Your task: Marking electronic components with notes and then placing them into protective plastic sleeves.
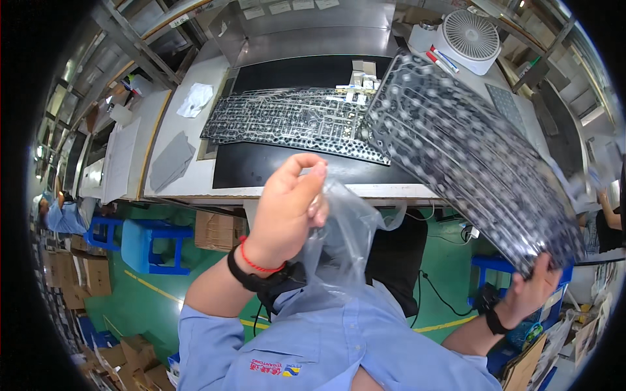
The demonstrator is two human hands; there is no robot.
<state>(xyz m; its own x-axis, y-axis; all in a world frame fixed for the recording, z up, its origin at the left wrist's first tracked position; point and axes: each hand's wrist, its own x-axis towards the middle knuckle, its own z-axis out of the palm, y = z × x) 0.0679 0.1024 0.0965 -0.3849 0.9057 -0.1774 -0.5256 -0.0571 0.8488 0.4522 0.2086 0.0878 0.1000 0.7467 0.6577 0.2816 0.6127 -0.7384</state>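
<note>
My left hand (pixel 287 208) is closed, its fingertips pinching a clear plastic bag (pixel 342 238) that hangs limp in front of my shirt. Out to the right, my right hand (pixel 536 293) grips the lower end of a long keyboard membrane sheet (pixel 473 156), dark and see-through with rows of pale dots; whether it is one layer or several I cannot tell. Its slant runs from the bench top down past the front edge, and motion smears it somewhat. On the black mat lies a pile of similar membrane sheets (pixel 287 124), partly covered at its right end by the held one.
A white fan (pixel 471 36) stands at the back right beside red and blue markers (pixel 443 60). Grey sheets (pixel 173 163) and a crumpled white cloth (pixel 195 100) lie on the bench's left. Blue stools (pixel 153 244) and a cardboard box (pixel 220 231) sit below.
</note>
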